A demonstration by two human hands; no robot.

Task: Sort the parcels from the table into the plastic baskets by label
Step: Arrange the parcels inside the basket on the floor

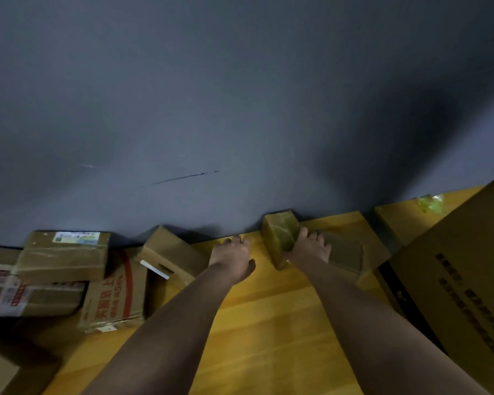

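A small brown taped parcel (278, 238) stands at the far edge of the yellow wooden table (268, 309), against the grey wall. My right hand (308, 249) lies against its right side. The fingers are spread and fairly straight, reaching onto a flat brown parcel (345, 252) just behind; the thumb is hidden. My left hand (231, 258) rests on the table left of the small parcel, fingertips at the far edge, holding nothing. No basket is in view.
Several cardboard parcels are piled at the left: a labelled box (66, 255), one with red print (111, 292) and a tilted box (169, 252). A large printed carton (462, 280) and another box (405, 220) crowd the right side.
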